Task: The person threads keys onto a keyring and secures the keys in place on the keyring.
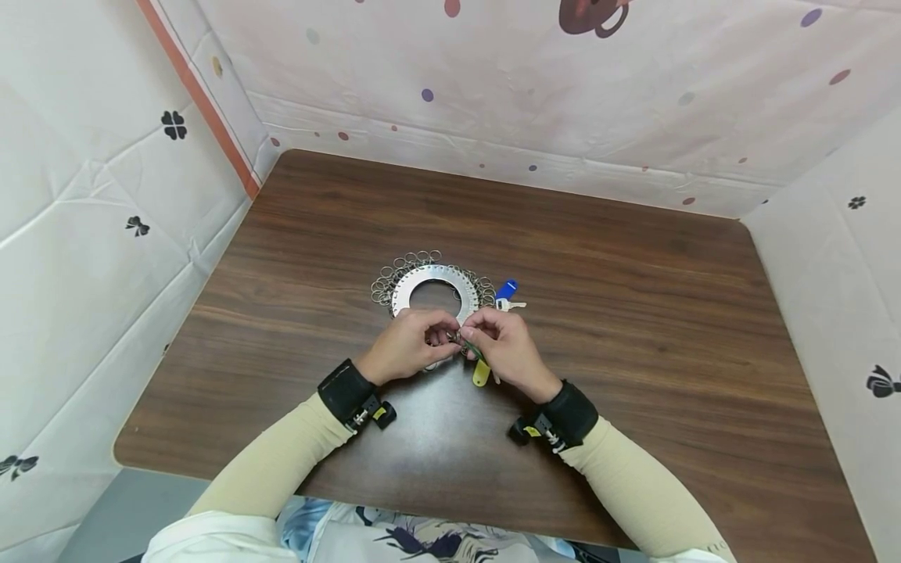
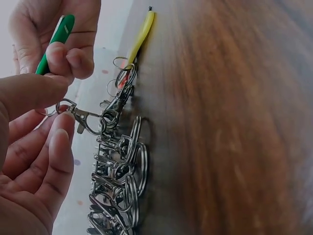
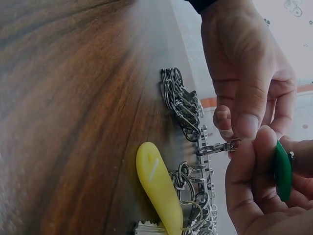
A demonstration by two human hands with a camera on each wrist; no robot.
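Observation:
A flat silver ring-shaped plate lies on the table, hung round with swivel clasps and split rings. Over its near edge my left hand pinches the ring end of one swivel clasp, which hangs from the plate. My right hand meets it there, holding a green key tag among its fingers. Fingertips of both hands come together at the clasp's ring and partly hide it. A yellow key tag hangs from a neighbouring clasp, just below my right hand.
Beyond my right hand, a blue key tag and a silver key lie at the plate's right side. More split rings fan out at its far left. Brown wood-grain table surrounds the plate, with patterned cloth walls behind.

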